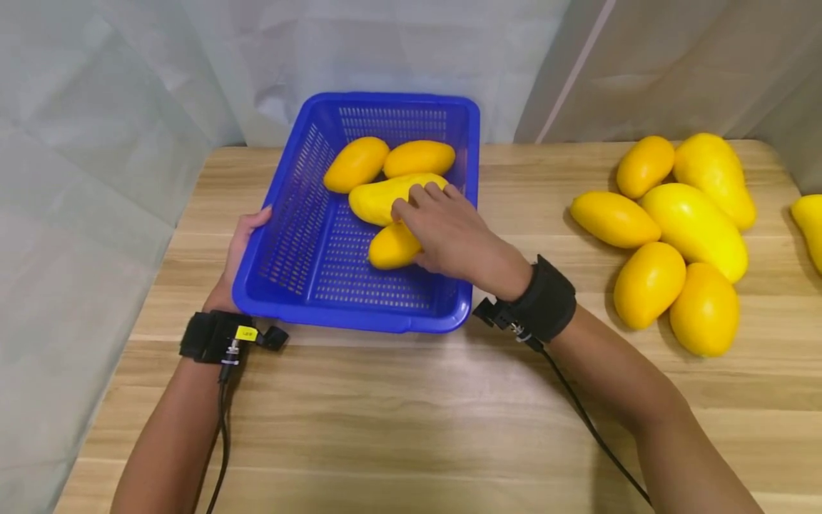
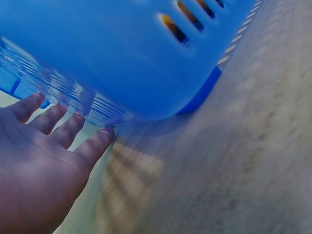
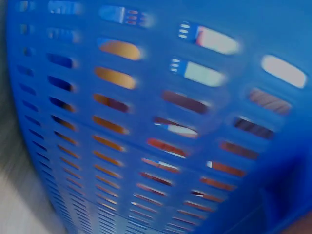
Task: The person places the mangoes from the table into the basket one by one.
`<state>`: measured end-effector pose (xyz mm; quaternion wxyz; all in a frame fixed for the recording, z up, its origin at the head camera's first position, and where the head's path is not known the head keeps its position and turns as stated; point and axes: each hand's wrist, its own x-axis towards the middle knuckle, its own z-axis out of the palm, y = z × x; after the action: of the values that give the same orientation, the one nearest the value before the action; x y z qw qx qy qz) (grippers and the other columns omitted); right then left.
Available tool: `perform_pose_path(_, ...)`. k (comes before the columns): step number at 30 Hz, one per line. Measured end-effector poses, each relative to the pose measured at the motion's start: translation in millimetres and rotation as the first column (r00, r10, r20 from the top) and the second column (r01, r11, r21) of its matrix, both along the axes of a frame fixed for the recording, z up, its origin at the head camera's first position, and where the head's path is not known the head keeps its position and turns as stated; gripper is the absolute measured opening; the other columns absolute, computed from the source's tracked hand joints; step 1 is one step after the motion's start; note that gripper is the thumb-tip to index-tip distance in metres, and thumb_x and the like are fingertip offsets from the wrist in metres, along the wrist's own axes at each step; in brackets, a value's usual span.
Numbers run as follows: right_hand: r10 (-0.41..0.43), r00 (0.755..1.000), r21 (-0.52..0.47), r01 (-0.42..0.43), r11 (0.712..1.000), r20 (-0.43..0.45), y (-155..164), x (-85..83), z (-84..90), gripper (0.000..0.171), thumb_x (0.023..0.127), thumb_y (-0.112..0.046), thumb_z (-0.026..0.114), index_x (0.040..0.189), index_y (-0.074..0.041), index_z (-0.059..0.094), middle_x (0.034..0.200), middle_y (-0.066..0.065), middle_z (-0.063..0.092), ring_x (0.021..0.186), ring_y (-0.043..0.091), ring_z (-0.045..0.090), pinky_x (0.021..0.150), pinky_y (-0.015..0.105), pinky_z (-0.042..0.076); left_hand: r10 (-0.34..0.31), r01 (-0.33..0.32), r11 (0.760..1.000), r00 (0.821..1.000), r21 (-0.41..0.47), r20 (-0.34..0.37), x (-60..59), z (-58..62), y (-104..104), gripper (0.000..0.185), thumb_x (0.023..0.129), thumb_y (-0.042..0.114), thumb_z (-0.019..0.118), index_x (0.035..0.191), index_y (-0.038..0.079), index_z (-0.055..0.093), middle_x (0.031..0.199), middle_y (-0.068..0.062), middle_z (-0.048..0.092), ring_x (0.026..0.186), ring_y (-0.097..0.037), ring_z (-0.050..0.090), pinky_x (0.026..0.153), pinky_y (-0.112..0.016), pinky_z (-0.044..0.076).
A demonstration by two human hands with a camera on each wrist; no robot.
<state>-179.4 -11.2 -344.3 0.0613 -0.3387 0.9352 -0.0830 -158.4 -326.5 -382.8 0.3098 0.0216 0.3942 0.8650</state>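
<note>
A blue plastic basket (image 1: 302, 314) with slotted walls stands on the table, several yellow mangoes inside. My right hand (image 1: 443, 228) reaches in over the right rim and grips a small mango (image 1: 388, 250), its fingers curled and its thumb hidden. Just beyond those fingers lies a longer mango (image 1: 372, 203); two more mangoes, one at the back left (image 1: 356, 164) and one at the back right (image 1: 420, 157), rest behind it. Against the outer left wall is my left hand (image 1: 240, 246). The left wrist view shows its fingers (image 2: 68, 129) fairly straight, tips at the basket wall.
On the right of the wooden table (image 1: 385, 414) lies a cluster of several mangoes (image 1: 693, 228). Another mango (image 1: 810, 225) is cut off by the right edge. Pale sheeting (image 1: 411, 50) hangs behind the table. Black cables (image 1: 591, 421) trail from both wrist straps.
</note>
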Motion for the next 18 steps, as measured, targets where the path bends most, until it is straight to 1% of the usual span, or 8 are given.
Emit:
perform_pose_path(3,0.015,0.999,-0.054,-0.013,0.998,0.034,4,-0.6,3.6,0.062,0.089,-0.030,0.080,0.141,-0.013,0.052,0.124,0.009,0.051,0.115,0.029,0.045,0.102,0.041,0.035,-0.003,0.001,0.997,1.000,0.072,0.026,-1.0,-2.7,0,0.052,0.110,0.038,0.024,0.158,0.019,0.030,0.130,-0.010,0.061,0.112,-0.025,0.058,0.091,-0.040,0.049)
perform_pose_path(4,0.018,0.999,-0.074,-0.015,0.997,0.038,6,-0.2,7.0,0.063,0.090,-0.032,0.079,0.143,-0.012,0.052,0.125,0.009,0.050,0.115,0.029,0.045,0.100,0.041,0.036,-0.003,0.000,0.996,1.000,0.093,0.031,-0.7,-1.9,0,0.051,0.110,0.038,0.024,0.157,0.018,0.033,0.129,-0.011,0.062,0.111,-0.025,0.059,0.090,-0.040,0.049)
perform_pose_path(7,0.015,0.999,-0.121,-0.009,0.993,0.046,10,1.6,17.1,0.062,0.092,-0.035,0.075,0.145,-0.011,0.050,0.127,0.010,0.050,0.116,0.029,0.044,0.097,0.041,0.038,-0.003,-0.001,0.992,0.999,0.123,0.035,0.4,0.0,-1,0.050,0.111,0.036,0.024,0.156,0.018,0.036,0.130,-0.012,0.063,0.112,-0.026,0.060,0.092,-0.041,0.050)
perform_pose_path(12,0.021,0.999,-0.165,-0.016,0.986,0.032,18,7.4,27.3,0.060,0.094,-0.035,0.073,0.144,-0.009,0.052,0.133,0.012,0.052,0.118,0.028,0.045,0.098,0.042,0.039,0.000,-0.003,0.996,1.000,0.086,0.028,2.4,1.3,-3,0.052,0.110,0.037,0.025,0.160,0.021,0.029,0.132,-0.011,0.061,0.113,-0.025,0.060,0.091,-0.041,0.050)
perform_pose_path(16,0.025,1.000,-0.188,-0.025,0.982,-0.002,25,12.9,27.9,0.058,0.095,-0.035,0.072,0.142,-0.008,0.054,0.133,0.012,0.053,0.116,0.029,0.046,0.097,0.042,0.039,0.003,-0.004,0.999,1.000,0.039,0.031,2.4,0.5,-1,0.055,0.110,0.039,0.027,0.162,0.023,0.022,0.133,-0.010,0.061,0.112,-0.025,0.060,0.090,-0.041,0.051)
perform_pose_path(18,0.019,1.000,-0.194,-0.021,0.981,-0.013,28,14.9,27.2,0.057,0.095,-0.036,0.072,0.142,-0.008,0.054,0.134,0.013,0.054,0.118,0.030,0.046,0.099,0.043,0.039,0.002,-0.002,1.000,1.000,0.010,0.027,2.1,-0.3,0,0.056,0.110,0.040,0.028,0.163,0.024,0.017,0.133,-0.009,0.061,0.112,-0.024,0.060,0.090,-0.042,0.051)
